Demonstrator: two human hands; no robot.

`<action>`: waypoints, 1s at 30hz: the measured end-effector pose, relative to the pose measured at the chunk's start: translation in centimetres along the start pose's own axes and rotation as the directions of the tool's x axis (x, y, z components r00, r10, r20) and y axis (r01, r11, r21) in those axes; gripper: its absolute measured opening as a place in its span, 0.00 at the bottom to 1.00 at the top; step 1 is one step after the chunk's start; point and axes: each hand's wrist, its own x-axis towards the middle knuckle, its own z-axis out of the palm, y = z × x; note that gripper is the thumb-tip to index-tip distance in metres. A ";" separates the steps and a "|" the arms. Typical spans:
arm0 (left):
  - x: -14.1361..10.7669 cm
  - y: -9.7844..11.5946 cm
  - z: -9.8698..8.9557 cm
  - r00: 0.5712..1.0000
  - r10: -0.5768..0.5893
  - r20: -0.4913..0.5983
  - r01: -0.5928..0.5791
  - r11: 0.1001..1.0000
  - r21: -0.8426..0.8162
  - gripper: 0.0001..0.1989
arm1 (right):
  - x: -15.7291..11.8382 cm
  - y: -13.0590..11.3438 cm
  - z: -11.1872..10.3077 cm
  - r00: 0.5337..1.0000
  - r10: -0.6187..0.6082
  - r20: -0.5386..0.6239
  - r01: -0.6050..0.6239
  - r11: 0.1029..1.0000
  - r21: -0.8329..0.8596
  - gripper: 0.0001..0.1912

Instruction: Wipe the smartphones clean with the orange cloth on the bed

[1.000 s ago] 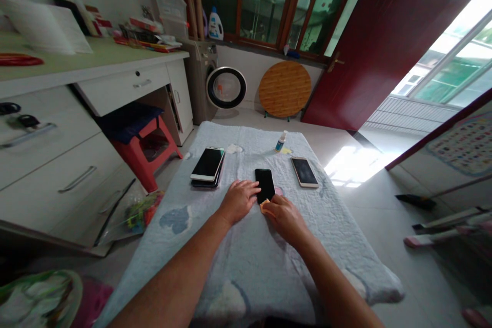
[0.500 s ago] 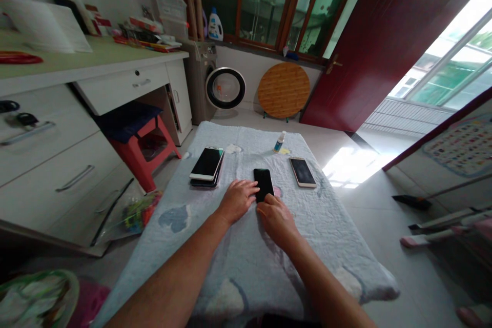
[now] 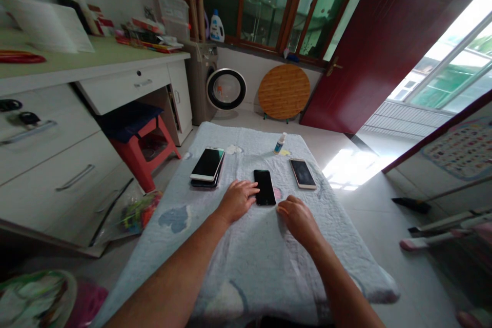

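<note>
A black phone [image 3: 265, 188] lies face up on the cloth-covered table [image 3: 246, 246]. My left hand [image 3: 239, 200] rests at its left edge, fingers apart and fingertips touching it. Just right of the phone's lower corner is my right hand [image 3: 298, 218], its fingers curled together; whether something small is between them is hidden. A white-framed phone [image 3: 208, 164] lies on top of a dark one [image 3: 205, 183] at the left. To the right lies a gold-framed phone [image 3: 303, 173]. A small spray bottle [image 3: 280, 143] stands near the far edge.
A red stool [image 3: 142, 146] with a dark top stands left of the table, beside white drawers [image 3: 69, 164]. Behind are a washing machine [image 3: 200, 79] with its door open and a round wooden board [image 3: 284, 91]. A plastic bag [image 3: 134, 215] lies on the floor at left.
My right hand has moved right, off the lower end of the black phone, whose bottom edge now shows. My left hand has stayed at the phone's left edge.
</note>
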 end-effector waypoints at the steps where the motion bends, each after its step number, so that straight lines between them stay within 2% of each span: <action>1: 0.0 0.0 0.0 1.000 0.000 -0.004 0.000 1.000 0.000 0.18 | 0.1 -0.1 0.0 1.000 -0.009 -0.028 0.010 0.999 0.038 0.13; 4: -0.2 0.1 -0.1 1.000 0.007 -0.020 -0.007 1.000 0.001 0.18 | 0.7 -0.8 0.3 0.991 -0.071 -0.113 0.088 0.985 0.151 0.10; 6: -0.2 0.2 -0.1 0.999 0.003 -0.035 -0.003 1.000 -0.005 0.20 | 1.4 -1.3 0.7 0.990 -0.095 -0.106 0.111 0.980 0.162 0.11; 12: -0.4 0.4 -0.3 0.998 -0.040 -0.047 0.035 0.995 -0.094 0.32 | 5.1 -0.9 1.1 0.999 -0.030 -0.038 0.030 0.999 0.011 0.12; 16: -0.6 0.4 -0.3 0.999 -0.034 -0.041 0.030 0.994 -0.102 0.36 | 7.5 -1.0 1.5 0.999 0.006 -0.053 -0.006 1.000 0.005 0.12; 19: -0.7 0.4 -0.1 0.998 -0.006 -0.066 -0.001 0.995 -0.099 0.43 | 8.2 -1.6 2.0 0.998 0.002 -0.059 -0.001 1.000 0.022 0.11; 23: -0.4 0.3 0.2 0.995 0.006 -0.097 -0.017 0.994 -0.107 0.52 | 8.0 -2.0 2.4 0.996 -0.053 -0.071 0.056 0.998 0.040 0.12; 27: -0.1 0.2 0.5 0.991 0.014 -0.132 -0.029 0.993 -0.119 0.57 | 7.9 -2.1 2.6 0.981 -0.191 -0.038 0.192 0.981 0.028 0.11; 30: 0.0 0.0 0.6 0.989 0.020 -0.147 -0.037 0.992 -0.119 0.58 | 8.2 -2.3 2.9 0.971 -0.235 -0.048 0.235 0.972 -0.005 0.10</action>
